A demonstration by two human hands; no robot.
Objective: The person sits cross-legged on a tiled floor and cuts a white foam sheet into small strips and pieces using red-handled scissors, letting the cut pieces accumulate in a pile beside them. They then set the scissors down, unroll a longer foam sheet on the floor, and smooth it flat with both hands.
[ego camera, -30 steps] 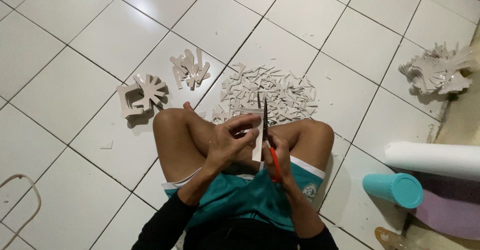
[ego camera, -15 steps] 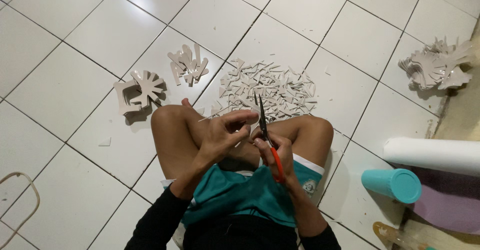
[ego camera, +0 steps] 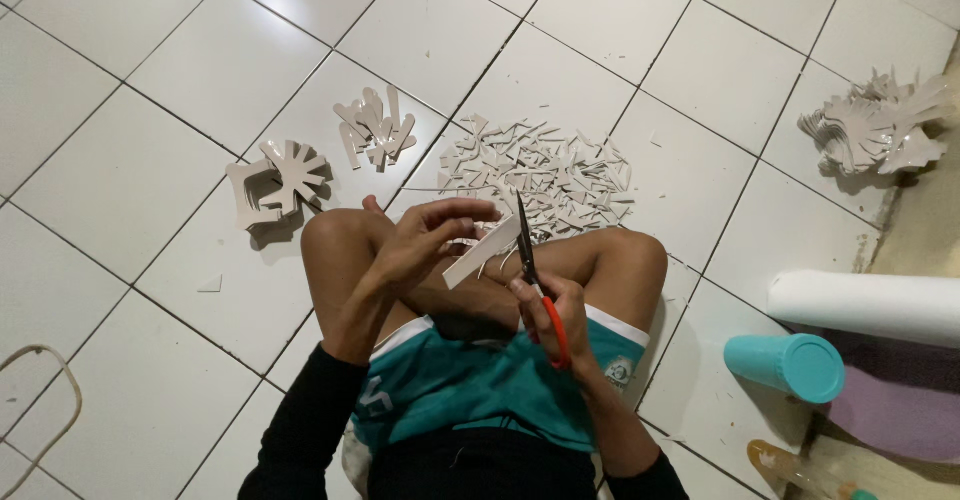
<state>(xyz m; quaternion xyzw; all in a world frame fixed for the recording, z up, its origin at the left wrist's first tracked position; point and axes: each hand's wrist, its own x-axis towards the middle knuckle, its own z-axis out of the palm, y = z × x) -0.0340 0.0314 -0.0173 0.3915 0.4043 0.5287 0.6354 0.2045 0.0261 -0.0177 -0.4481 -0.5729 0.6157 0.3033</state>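
I sit cross-legged on a white tiled floor. My right hand (ego camera: 552, 310) grips orange-handled scissors (ego camera: 532, 265), their blades pointing away from me. My left hand (ego camera: 430, 235) pinches a pale cardboard strip (ego camera: 480, 252) that lies against the blades. Just beyond my knees is a heap of small cardboard offcuts (ego camera: 540, 175).
Cut cardboard shapes lie at the left (ego camera: 272, 182) and a second cluster (ego camera: 375, 130) beside it. A stack of shapes (ego camera: 880, 125) sits at the far right. A white roll (ego camera: 865, 305), a teal tube (ego camera: 785, 365) and a purple mat (ego camera: 890, 410) lie at my right. A cord (ego camera: 45, 400) loops at the lower left.
The strip has turned flatter across the scissor blades, and my left hand has shifted its pinch on it. My view has drifted slightly.
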